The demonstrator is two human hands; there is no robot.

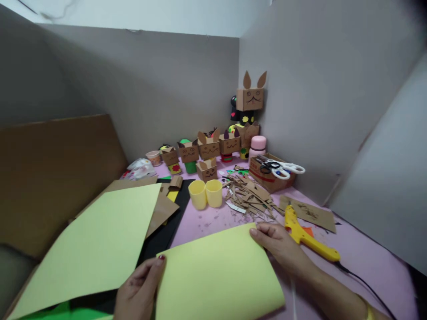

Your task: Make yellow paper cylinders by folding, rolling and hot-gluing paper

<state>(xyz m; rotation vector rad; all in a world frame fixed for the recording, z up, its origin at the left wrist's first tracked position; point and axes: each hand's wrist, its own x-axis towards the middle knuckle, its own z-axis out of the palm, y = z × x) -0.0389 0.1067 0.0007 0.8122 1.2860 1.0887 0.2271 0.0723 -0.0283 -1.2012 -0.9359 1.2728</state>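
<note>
We held the yellow sheet (216,275) with both hands, low over the pink table (367,258). Our left hand (140,289) gripped its near left corner with the thumb on top. Our right hand (278,246) was closed on the far right corner, with the fingers on the edge. Just beside our right hand lay the yellow glue gun (310,238), and its cord (363,280) ran close past our right forearm. To the left, a paler sheet (96,244) rested on brown cardboard and on a black sheet (167,231). Behind the yellow sheet stood two yellow cups (206,194), touching each other, and beside them was a heap of cardboard scraps (248,198). Farther back were a box (267,182) with scissors (283,169) on it and a row of cardboard figures (208,149).

We saw several risks. We could not tell whether the glue gun was hot. If the sheet slid to the right, it could touch the gun and get a mark. Our forearm could catch the cord and drag the gun. A push forward could tip the cups or bring scraps under the sheet. Held only at two corners, the thin sheet could easily crease.
</note>
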